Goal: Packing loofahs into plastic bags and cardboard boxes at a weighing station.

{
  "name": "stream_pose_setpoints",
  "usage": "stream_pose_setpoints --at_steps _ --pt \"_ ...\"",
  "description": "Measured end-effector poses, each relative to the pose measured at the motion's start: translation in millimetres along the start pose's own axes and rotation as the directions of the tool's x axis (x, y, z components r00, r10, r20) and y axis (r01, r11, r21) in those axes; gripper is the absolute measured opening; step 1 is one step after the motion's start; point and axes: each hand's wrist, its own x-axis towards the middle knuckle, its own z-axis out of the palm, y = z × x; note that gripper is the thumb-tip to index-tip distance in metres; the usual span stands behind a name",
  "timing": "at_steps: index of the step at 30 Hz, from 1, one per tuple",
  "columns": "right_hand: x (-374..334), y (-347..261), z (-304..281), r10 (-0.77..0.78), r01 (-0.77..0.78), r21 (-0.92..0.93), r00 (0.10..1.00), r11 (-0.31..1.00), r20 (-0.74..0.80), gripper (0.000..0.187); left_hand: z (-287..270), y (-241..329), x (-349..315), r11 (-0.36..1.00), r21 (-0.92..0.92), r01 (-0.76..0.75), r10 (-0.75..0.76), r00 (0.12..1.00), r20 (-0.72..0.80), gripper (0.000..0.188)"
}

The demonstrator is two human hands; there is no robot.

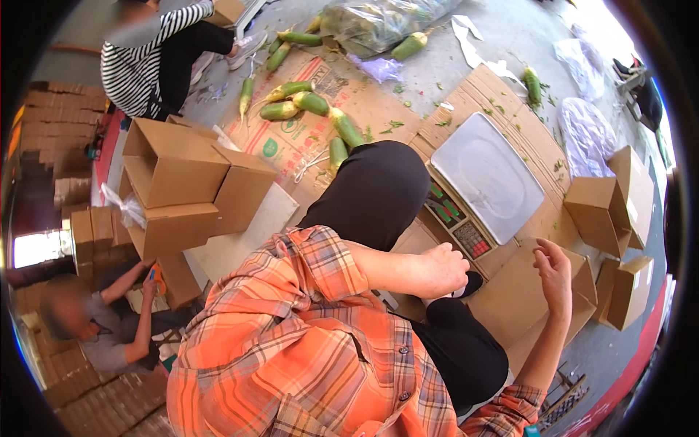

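Observation:
My left hand [443,271] is curled into a loose fist above my knees, just below the scale's keypad. Its inner fingers are hidden, so I cannot see whether anything is in it. My right hand [555,275] is raised over a brown cardboard box [520,295], fingers bent but apart, holding nothing. In front of me a digital scale [455,218] with a wide pale weighing tray [488,177] rests on flattened cardboard. Nothing lies on the tray. Green radishes [311,103] are scattered on the cardboard beyond my left knee.
A clear bag of radishes [378,25] lies at the far side. Open boxes [178,164] are stacked at left, others [615,200] stand at right beside plastic bags [582,138]. Two people sit at left, one holding an orange tool [153,274].

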Motion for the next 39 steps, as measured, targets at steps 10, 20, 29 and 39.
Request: stream_pose_setpoints --at_steps 10,20,29,39 --pt "98.6 182.9 -238.5 -0.034 -0.098 -0.211 0.839 0.973 -0.544 0.041 -14.7 -4.8 23.6 0.969 -0.229 -0.095 0.074 0.992 -0.098 0.007" --pt "184.6 136.3 -188.0 0.166 -0.618 -0.216 0.5 0.756 -0.85 0.075 -57.2 -40.7 18.2 0.95 -0.303 0.075 -0.034 0.99 0.138 0.037" --pt "218.2 153.2 -173.6 0.382 -0.709 -0.338 0.648 0.619 -0.659 0.058 -56.1 -53.6 21.2 0.925 -0.36 0.123 -0.061 0.982 0.179 0.036" --pt "162.6 142.4 -211.9 0.087 -0.538 -0.245 0.518 0.807 -0.851 0.034 -50.4 -45.9 7.4 0.948 -0.298 0.111 -0.091 0.992 0.083 0.032"
